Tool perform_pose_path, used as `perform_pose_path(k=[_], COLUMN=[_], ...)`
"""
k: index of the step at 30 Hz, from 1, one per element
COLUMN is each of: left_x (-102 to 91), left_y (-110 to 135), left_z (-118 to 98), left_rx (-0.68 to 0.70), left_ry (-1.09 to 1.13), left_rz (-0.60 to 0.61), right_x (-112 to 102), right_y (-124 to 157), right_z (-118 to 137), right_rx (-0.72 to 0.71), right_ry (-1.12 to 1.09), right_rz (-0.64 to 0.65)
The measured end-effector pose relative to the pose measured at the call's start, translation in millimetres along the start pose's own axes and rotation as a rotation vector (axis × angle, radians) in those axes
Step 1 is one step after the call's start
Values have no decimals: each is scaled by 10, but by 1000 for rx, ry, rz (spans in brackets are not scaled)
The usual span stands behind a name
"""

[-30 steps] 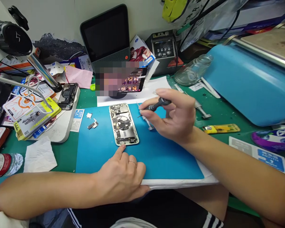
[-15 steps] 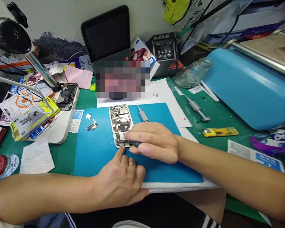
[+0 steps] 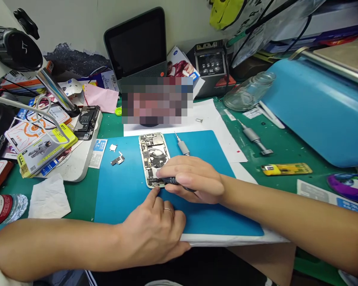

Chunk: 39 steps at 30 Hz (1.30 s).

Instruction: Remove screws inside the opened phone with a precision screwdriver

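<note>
The tabletop [image 3: 80, 198] is crowded on every side with boxes, papers and tools, so a dropped piece could roll off and be hard to find in the clutter. The blue mat [image 3: 203, 214] in the middle carries the work, and its near edge hangs close to the person's lap, so anything flicked that way could leave the surface.

The left hand [image 3: 155, 228] lies flat on the mat. Its index finger [image 3: 152, 195] is stretched out and touches the near end of the opened phone [image 3: 150, 153]; the other fingers are curled loosely and hold nothing. One fingertip is a light brace, so I judge that a sideways push from the tool could turn the phone on the smooth mat.

The right hand [image 3: 197, 178] lies low over the phone's near right corner, its fingers [image 3: 170, 171] pressed together around a dark screwdriver [image 3: 174, 182]. The tip is hidden among the parts at the phone's lower end, so whether it sits in a screw head cannot be told. The tool lies nearly flat rather than upright; at such a slant it could slip out of a screw, round the head, or scrape the bare boards and cables just beside it.

A silver screwdriver [image 3: 182, 146] lies loose on the mat just beside the phone's right edge and near the right wrist; a sweep of the arm could knock it onto the open phone.

The small metal parts [image 3: 117, 159] lie unguarded left of the phone; a sleeve or a breath could scatter them.
</note>
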<state>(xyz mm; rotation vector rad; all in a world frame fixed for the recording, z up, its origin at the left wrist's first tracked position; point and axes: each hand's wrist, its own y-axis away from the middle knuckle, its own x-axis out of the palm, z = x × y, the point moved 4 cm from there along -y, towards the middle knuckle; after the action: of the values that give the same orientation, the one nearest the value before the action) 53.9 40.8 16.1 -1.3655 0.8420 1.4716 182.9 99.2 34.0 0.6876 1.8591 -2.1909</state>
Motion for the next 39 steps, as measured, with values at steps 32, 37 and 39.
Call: perform_pose_path(k=[32,37,39], left_x=[-14,-2,-6], left_y=[3,-9,-5], left_z=[0,10,9], left_rx=[7,1,-6], left_ry=[-19,-15,-11], left_rz=[-1,0,-3], right_x=[-39,-27,-28], right_y=[122,104,97], right_z=[-142,-98,-75], right_rx=[257,247,232], right_ry=[-151,-104,-91], right_rz=[-37,10,17])
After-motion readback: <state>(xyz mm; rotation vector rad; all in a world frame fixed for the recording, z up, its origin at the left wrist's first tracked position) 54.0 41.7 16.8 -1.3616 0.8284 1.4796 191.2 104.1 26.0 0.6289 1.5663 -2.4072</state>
